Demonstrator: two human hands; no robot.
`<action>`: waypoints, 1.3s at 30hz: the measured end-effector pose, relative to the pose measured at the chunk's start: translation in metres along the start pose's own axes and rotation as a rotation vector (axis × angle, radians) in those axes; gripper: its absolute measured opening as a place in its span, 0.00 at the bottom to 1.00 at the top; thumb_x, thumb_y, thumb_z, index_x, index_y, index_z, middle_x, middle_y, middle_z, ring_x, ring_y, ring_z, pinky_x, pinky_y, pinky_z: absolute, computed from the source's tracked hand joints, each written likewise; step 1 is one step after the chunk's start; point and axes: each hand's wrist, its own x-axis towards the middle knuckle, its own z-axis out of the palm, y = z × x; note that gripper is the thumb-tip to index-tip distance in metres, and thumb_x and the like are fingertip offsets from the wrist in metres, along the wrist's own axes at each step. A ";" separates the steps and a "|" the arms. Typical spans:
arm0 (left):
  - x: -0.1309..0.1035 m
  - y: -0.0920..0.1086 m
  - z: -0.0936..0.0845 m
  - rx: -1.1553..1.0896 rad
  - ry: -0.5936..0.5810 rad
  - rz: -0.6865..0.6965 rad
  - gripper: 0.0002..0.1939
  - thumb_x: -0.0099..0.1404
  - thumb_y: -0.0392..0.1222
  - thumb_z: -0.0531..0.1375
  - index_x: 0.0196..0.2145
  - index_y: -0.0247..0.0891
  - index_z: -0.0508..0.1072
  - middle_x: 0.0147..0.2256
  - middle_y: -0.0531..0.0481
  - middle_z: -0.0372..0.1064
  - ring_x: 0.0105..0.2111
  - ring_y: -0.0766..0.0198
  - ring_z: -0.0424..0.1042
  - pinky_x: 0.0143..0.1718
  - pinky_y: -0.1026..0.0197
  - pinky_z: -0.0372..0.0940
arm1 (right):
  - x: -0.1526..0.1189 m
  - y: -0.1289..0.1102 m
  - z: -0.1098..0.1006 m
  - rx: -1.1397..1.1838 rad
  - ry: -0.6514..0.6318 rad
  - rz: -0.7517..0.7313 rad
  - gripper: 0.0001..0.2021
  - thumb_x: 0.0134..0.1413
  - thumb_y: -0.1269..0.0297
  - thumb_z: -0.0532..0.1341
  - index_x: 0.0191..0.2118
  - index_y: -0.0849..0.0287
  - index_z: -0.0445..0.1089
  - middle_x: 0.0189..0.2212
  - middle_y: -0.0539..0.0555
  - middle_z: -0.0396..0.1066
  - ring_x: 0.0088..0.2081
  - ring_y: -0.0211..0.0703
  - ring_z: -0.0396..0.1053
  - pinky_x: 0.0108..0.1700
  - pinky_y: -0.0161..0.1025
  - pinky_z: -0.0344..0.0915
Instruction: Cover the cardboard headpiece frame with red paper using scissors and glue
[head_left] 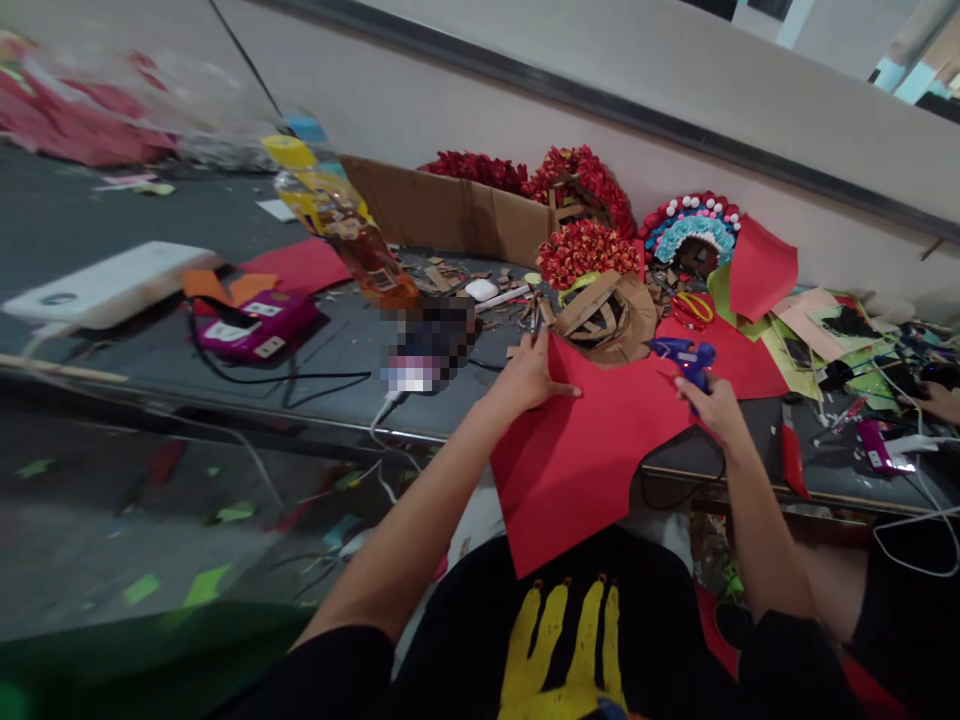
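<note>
A large red sheet (577, 460), with curved cut-outs along its edges, hangs over the table's front edge above my lap. My left hand (531, 378) grips its upper left side, thumb on the front and fingers behind. In my right hand (714, 408) is a blue hot glue gun (686, 358), its nozzle pointing left over the sheet's upper right part. Just behind the sheet lies a round brown cardboard piece (611, 318) with crossed strips. Red-orange petal-covered work (586, 252) sits behind that.
A bottle (349, 230) of amber liquid stands left of centre. Nearer are a purple power strip (259, 325), a white power bank (112, 285) and a blurred-out device (427, 345) on a cable. To the right lie a red-handled knife (792, 455) and paper scraps. Another person's hand (941, 402) shows at far right.
</note>
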 end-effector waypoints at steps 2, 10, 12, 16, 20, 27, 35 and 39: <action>-0.002 -0.003 0.005 -0.023 0.040 0.047 0.65 0.40 0.61 0.69 0.65 0.31 0.41 0.56 0.29 0.52 0.56 0.37 0.57 0.55 0.44 0.54 | 0.000 -0.002 0.016 -0.054 -0.081 -0.026 0.19 0.45 0.48 0.61 0.30 0.62 0.68 0.19 0.49 0.67 0.19 0.35 0.62 0.23 0.33 0.57; -0.013 -0.016 0.024 -0.123 0.209 0.186 0.54 0.47 0.59 0.67 0.64 0.34 0.49 0.59 0.32 0.51 0.59 0.42 0.55 0.58 0.44 0.52 | 0.008 0.005 0.057 -0.003 -0.276 -0.040 0.23 0.52 0.42 0.54 0.35 0.61 0.65 0.22 0.50 0.67 0.22 0.35 0.66 0.26 0.32 0.61; -0.014 -0.017 0.025 -0.134 0.232 0.204 0.52 0.48 0.59 0.66 0.63 0.37 0.50 0.60 0.34 0.51 0.58 0.42 0.56 0.58 0.44 0.53 | 0.010 0.006 0.063 -0.004 -0.291 -0.047 0.24 0.53 0.41 0.51 0.33 0.61 0.65 0.21 0.49 0.66 0.21 0.35 0.64 0.24 0.32 0.59; -0.017 -0.017 0.026 -0.131 0.261 0.217 0.50 0.48 0.58 0.67 0.63 0.38 0.51 0.60 0.35 0.52 0.59 0.43 0.55 0.58 0.44 0.52 | 0.013 0.005 0.067 -0.091 -0.268 -0.067 0.25 0.53 0.39 0.50 0.32 0.60 0.64 0.20 0.48 0.64 0.21 0.35 0.63 0.24 0.31 0.57; -0.017 -0.016 0.026 -0.128 0.252 0.200 0.51 0.48 0.57 0.67 0.63 0.36 0.51 0.60 0.34 0.52 0.59 0.44 0.55 0.59 0.44 0.51 | 0.013 0.000 0.065 -0.214 -0.234 -0.096 0.25 0.54 0.39 0.48 0.31 0.59 0.63 0.18 0.48 0.64 0.21 0.36 0.64 0.24 0.32 0.56; -0.016 -0.016 0.026 -0.148 0.234 0.195 0.51 0.49 0.58 0.66 0.63 0.36 0.50 0.61 0.34 0.50 0.60 0.44 0.53 0.59 0.45 0.51 | 0.014 -0.009 0.055 -0.402 -0.159 -0.103 0.24 0.57 0.41 0.46 0.31 0.58 0.64 0.18 0.51 0.65 0.23 0.41 0.67 0.25 0.33 0.56; -0.016 -0.016 0.024 -0.159 0.228 0.198 0.51 0.49 0.57 0.66 0.64 0.37 0.49 0.62 0.34 0.50 0.61 0.45 0.52 0.59 0.45 0.50 | 0.019 -0.015 0.043 -0.556 -0.086 -0.081 0.23 0.59 0.45 0.45 0.32 0.60 0.66 0.17 0.54 0.67 0.23 0.45 0.69 0.26 0.34 0.57; -0.016 -0.015 0.025 -0.164 0.232 0.201 0.51 0.49 0.57 0.66 0.63 0.36 0.49 0.62 0.33 0.50 0.61 0.45 0.52 0.60 0.45 0.50 | 0.016 -0.016 0.044 -0.570 -0.100 -0.072 0.23 0.60 0.46 0.46 0.32 0.60 0.67 0.18 0.55 0.68 0.24 0.45 0.69 0.26 0.34 0.57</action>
